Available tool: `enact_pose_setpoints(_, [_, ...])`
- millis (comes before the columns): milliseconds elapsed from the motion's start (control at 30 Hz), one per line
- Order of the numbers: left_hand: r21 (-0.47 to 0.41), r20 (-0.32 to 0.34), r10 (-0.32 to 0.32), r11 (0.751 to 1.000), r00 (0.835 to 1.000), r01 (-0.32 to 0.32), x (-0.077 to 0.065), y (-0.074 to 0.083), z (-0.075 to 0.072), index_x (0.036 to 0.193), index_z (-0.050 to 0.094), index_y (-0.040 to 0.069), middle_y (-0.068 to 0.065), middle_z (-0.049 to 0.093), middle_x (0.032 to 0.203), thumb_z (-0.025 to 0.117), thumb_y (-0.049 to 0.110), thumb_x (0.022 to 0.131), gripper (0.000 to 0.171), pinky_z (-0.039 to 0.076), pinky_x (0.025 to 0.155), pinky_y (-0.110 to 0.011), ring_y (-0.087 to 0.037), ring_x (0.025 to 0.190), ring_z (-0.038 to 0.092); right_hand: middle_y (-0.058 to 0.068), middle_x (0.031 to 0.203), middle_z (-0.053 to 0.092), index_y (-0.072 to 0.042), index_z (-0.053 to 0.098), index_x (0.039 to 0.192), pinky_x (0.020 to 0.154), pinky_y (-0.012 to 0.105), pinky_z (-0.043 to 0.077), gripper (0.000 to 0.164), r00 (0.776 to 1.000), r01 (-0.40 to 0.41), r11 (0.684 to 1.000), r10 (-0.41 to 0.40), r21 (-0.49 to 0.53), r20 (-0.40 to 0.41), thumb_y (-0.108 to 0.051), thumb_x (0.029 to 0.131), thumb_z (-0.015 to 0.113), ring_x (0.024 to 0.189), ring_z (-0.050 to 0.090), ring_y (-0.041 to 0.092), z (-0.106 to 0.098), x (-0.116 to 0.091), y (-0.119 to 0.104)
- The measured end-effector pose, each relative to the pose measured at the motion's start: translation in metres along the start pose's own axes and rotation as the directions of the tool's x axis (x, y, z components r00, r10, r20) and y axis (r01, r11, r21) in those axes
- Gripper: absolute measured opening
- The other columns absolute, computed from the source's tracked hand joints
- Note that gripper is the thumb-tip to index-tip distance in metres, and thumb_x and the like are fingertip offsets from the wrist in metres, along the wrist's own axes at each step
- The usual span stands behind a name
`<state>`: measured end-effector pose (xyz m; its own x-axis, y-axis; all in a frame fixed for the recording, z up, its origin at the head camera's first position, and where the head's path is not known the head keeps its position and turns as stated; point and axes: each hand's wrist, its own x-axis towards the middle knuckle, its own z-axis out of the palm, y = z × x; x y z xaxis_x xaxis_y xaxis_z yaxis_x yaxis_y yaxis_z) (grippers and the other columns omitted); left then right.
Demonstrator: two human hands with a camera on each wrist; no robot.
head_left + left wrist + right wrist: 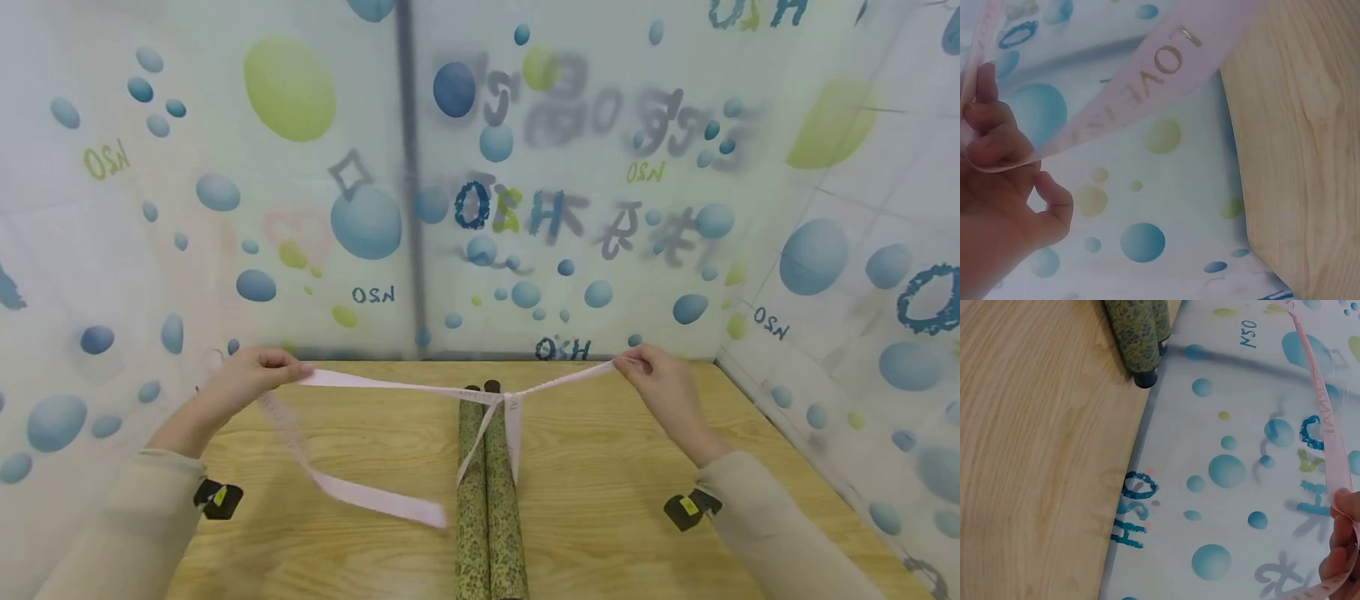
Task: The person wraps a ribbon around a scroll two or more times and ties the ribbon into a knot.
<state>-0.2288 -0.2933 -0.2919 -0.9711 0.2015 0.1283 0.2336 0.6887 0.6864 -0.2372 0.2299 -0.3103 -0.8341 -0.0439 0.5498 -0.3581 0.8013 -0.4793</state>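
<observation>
A pale pink ribbon (382,381) printed with gold letters stretches between the two hands. At one end my left hand (251,383) pinches it between thumb and fingers, and a loose tail (382,497) hangs below that hand. On the other side my right hand (663,392) pinches the ribbon, raised to about the same height. In the middle the strands cross above two long green patterned rolls (472,508) with dark ends, and other lengths dangle there. The left wrist view shows the ribbon (1166,62) lettered "LOVE". In the right wrist view it runs taut up from the fingers (1342,540).
The rolls lie side by side on a wood-grain table (600,492), pointing away from me. A curtain (570,167) with blue and green bubble prints stands behind the table's far edge and along both sides. Each sleeve wears a small black device (219,500) at the wrist.
</observation>
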Motion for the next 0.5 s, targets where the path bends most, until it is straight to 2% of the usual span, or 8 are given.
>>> enact_pose_setpoints(100, [0.014, 0.001, -0.043, 0.999, 0.999, 0.043, -0.006, -0.012, -0.005, 0.107, 0.065, 0.001, -0.019, 0.056, 0.114, 0.055, 0.042, 0.093, 0.045, 0.042, 0.083, -0.048, -0.035, 0.105, 0.048, 0.009, 0.085, 0.067, -0.005, 0.067, 0.097, 0.061, 0.033, 0.042, 0.030, 0.999, -0.012, 0.999, 0.013, -0.034, 0.035, -0.033, 0.092, 0.059, 0.066, 0.051, 0.019, -0.001, -0.003, 0.005])
enact_pose_setpoints(200, [0.011, -0.022, -0.065, 0.998, 0.998, 0.065, -0.010, -0.025, -0.009, 0.109, 0.064, -0.001, -0.023, 0.053, 0.120, 0.053, 0.042, 0.094, 0.047, 0.040, 0.085, -0.054, -0.041, 0.111, 0.045, 0.011, 0.084, 0.067, -0.003, 0.067, 0.097, 0.061, 0.034, 0.042, 0.031, 0.999, -0.021, 0.998, 0.023, -0.058, 0.035, -0.032, 0.093, 0.059, 0.065, 0.050, 0.020, -0.002, -0.007, 0.012])
enact_pose_setpoints(333, [-0.004, -0.081, -0.085, 0.996, 0.993, 0.085, -0.019, -0.042, -0.015, 0.100, 0.063, -0.002, -0.021, 0.053, 0.116, 0.051, 0.040, 0.095, 0.044, 0.039, 0.083, -0.053, -0.038, 0.108, 0.045, 0.011, 0.084, 0.066, -0.002, 0.067, 0.097, 0.064, 0.035, 0.043, 0.028, 0.999, -0.033, 0.997, 0.033, -0.067, -0.001, -0.029, 0.092, 0.060, 0.069, 0.052, 0.020, -0.003, -0.014, 0.026])
enact_pose_setpoints(433, [-0.023, -0.088, -0.107, 0.994, 0.990, 0.105, -0.025, -0.053, -0.018, 0.099, 0.062, -0.003, -0.022, 0.051, 0.116, 0.051, 0.040, 0.095, 0.045, 0.038, 0.083, -0.054, -0.037, 0.108, 0.043, 0.008, 0.082, 0.066, -0.003, 0.067, 0.094, 0.063, 0.035, 0.042, 0.025, 1.000, -0.028, 0.996, 0.028, -0.080, -0.004, -0.027, 0.091, 0.062, 0.067, 0.052, 0.019, -0.004, -0.019, 0.035])
enact_pose_setpoints(500, [-0.024, -0.072, -0.127, 0.992, 0.989, 0.125, -0.028, -0.061, -0.019, 0.101, 0.061, -0.004, -0.027, 0.048, 0.120, 0.049, 0.041, 0.096, 0.047, 0.037, 0.084, -0.057, -0.042, 0.111, 0.041, 0.008, 0.083, 0.066, -0.003, 0.067, 0.094, 0.062, 0.034, 0.043, 0.026, 0.999, -0.035, 0.995, 0.035, -0.089, 0.004, -0.029, 0.091, 0.062, 0.068, 0.053, 0.019, -0.004, -0.023, 0.039])
